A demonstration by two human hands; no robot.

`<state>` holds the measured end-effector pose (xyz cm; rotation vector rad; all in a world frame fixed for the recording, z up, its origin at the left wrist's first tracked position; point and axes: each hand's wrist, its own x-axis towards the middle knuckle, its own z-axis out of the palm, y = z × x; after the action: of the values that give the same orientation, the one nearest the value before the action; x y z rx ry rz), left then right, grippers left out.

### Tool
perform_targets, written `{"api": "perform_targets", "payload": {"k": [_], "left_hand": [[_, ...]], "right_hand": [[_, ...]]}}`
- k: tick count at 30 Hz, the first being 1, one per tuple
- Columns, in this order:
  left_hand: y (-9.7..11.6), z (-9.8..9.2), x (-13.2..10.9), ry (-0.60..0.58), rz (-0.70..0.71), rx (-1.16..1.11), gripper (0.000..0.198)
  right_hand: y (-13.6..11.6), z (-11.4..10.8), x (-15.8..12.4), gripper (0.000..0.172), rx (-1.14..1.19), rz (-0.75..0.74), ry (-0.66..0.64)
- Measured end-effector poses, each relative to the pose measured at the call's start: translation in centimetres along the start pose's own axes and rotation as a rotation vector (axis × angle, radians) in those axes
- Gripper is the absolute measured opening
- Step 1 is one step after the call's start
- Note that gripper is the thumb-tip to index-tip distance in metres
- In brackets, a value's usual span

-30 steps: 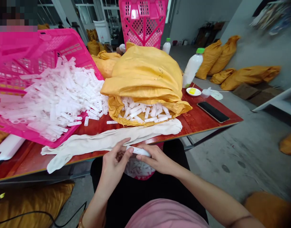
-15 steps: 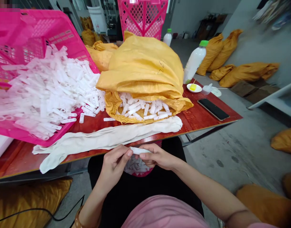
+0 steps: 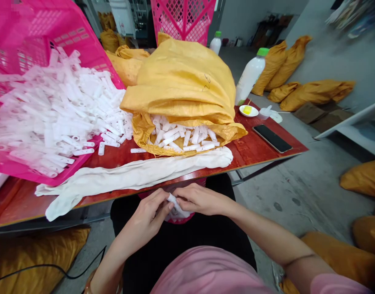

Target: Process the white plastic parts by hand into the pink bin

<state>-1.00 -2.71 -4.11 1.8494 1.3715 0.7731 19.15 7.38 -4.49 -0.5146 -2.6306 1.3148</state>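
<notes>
Above my lap, my left hand (image 3: 151, 213) is closed, its thumb and forefinger pinching one end of a short white plastic tube (image 3: 172, 199). My right hand (image 3: 200, 199) meets it from the other side, thumb and bent fingers closed on the tube's other end and partly covering it. The tube slants down to the right. Just below, between my knees, more white pieces lie in a pink container (image 3: 185, 219), mostly hidden by my hands.
A tipped pink crate (image 3: 66, 173) spills white tubes on the red table (image 3: 112, 162). Beside it slumps a yellow woven sack (image 3: 187, 81) with tubes at its mouth. White cloth sleeves (image 3: 138, 171) lie along the edge. Rightward are a phone (image 3: 272, 138), small dish (image 3: 249, 111) and bottle (image 3: 251, 77).
The tube has turned from nearly level to slanting down rightward between my fingers. My right hand has shifted slightly left, its back now turned more upward. The view has moved a little.
</notes>
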Motion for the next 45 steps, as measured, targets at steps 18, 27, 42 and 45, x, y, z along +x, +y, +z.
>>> {"api": "perform_targets", "payload": {"k": [18,27,42,45], "left_hand": [[-7.8,-8.8,6.6,0.523,-0.13,0.454,0.022],[-9.3,-8.4,7.2,0.567,-0.188,0.49,0.027],[0.3,-2.6,0.2,0.715,-0.211,-0.263,0.034],[1.8,-0.9,0.8,0.75,-0.158,-0.231,0.029]], "right_hand": [[3.9,4.7,-1.4,0.036,-0.243,0.254,0.087],[3.8,-8.3,2.5,0.022,-0.759,0.237,0.386],[-0.7,-6.6,0.0,0.026,-0.089,0.007,0.432],[-1.3,-3.3,-0.8,0.025,0.096,-0.003,0.374]]}}
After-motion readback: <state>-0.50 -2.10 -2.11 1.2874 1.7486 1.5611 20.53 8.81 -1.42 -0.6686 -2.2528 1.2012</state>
